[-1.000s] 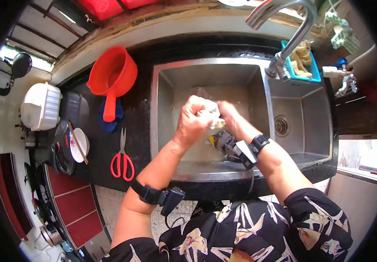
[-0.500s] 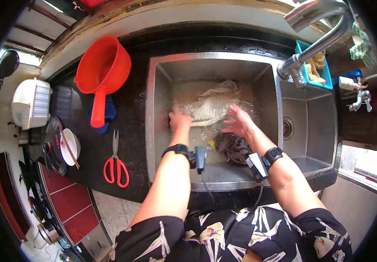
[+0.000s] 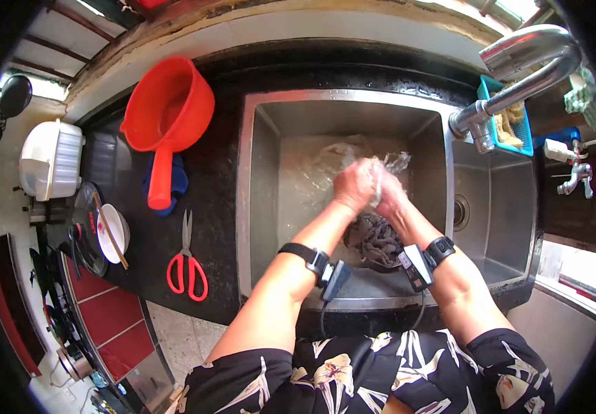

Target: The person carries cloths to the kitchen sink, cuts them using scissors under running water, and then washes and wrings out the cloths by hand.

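"Your left hand and right hand, spread apart over the water half a second ago, now meet above the larger basin of a steel sink; the pale cloth, then laid out flat, is bunched up."

"And your grip?"

"Both your hands are clenched on the pale cloth, pressed together, with a whitish fold showing between them. Which part each of your fingers holds is hidden."

"Where does the rest of the cloth lie?"

"Beyond your knuckles, blurred in the shallow, cloudy water of that same basin."

"What sits closest to your wrists?"

"Just on your side of the clasped hands, a dark cloth lies crumpled in the basin, partly beneath your right forearm."

"And to your left, on the black counter?"

"A red dipper, its handle pointing your way over a blue cloth. Nearer you are red-handled scissors, blades pointing away; farther left, a white bowl with chopsticks laid across it."

"To your right?"

"A chrome faucet rises behind the smaller basin, beside a blue basket of sponges."
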Action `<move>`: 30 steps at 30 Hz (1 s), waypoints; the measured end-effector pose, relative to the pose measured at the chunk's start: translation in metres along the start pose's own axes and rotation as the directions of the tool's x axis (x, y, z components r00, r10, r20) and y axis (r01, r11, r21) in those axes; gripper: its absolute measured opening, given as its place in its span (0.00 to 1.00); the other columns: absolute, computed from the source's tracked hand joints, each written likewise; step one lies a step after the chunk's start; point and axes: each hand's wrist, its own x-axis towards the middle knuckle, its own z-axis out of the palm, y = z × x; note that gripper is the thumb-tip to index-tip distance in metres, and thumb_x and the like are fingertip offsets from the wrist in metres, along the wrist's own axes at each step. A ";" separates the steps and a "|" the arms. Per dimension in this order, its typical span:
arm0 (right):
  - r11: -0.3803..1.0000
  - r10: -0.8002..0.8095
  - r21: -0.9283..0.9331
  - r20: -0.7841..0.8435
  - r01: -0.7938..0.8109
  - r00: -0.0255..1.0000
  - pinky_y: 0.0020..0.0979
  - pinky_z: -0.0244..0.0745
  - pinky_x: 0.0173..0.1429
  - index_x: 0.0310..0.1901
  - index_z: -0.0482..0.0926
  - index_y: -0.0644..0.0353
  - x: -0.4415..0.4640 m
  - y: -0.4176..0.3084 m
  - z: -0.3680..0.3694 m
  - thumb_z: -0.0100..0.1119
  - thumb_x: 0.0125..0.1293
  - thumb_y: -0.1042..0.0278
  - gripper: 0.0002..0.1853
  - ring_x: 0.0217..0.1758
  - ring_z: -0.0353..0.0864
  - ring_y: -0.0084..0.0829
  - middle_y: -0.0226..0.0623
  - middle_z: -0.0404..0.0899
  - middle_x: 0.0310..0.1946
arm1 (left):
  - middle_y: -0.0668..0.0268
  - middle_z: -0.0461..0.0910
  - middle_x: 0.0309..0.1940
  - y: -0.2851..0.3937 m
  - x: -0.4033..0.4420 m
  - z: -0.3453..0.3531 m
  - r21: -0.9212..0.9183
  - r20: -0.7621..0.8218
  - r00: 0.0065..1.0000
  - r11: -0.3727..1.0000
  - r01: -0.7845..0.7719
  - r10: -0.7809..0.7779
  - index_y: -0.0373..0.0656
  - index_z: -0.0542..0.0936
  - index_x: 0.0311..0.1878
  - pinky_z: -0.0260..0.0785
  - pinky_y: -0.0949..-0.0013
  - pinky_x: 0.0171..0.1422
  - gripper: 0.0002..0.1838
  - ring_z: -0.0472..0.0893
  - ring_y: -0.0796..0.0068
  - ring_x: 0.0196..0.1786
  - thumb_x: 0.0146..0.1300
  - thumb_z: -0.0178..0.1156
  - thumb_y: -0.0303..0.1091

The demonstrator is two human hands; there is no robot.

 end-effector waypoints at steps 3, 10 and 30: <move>0.996 -0.026 0.086 0.104 0.018 0.994 0.28 0.71 0.44 0.41 0.71 0.60 0.019 0.018 -0.015 0.45 0.63 0.64 0.11 0.38 0.76 0.28 0.35 0.76 0.35 | 0.52 0.72 0.41 -0.028 0.011 -0.019 0.120 0.087 0.948 0.948 0.296 -0.307 0.46 0.74 0.39 0.66 0.56 0.46 0.16 0.73 0.52 0.44 0.53 0.52 0.46; 0.945 0.239 -0.185 -0.173 -0.270 0.955 0.62 0.56 0.53 0.64 0.44 0.53 -0.001 0.012 -0.021 0.40 0.61 0.42 0.36 0.63 0.44 0.63 0.49 0.35 0.66 | 0.50 0.72 0.46 -0.122 -0.016 0.018 0.047 -0.106 0.731 0.731 0.680 -0.674 0.46 0.71 0.50 0.63 0.57 0.53 0.22 0.70 0.53 0.50 0.54 0.52 0.47; 0.902 0.141 -0.365 -0.255 -0.230 0.957 0.56 0.59 0.54 0.63 0.49 0.55 -0.005 0.011 -0.022 0.38 0.61 0.42 0.34 0.59 0.57 0.58 0.51 0.44 0.64 | 0.53 0.65 0.49 -0.072 -0.024 -0.039 0.226 -0.291 0.691 0.654 0.722 -0.662 0.44 0.70 0.48 0.61 0.53 0.52 0.25 0.67 0.55 0.52 0.54 0.51 0.53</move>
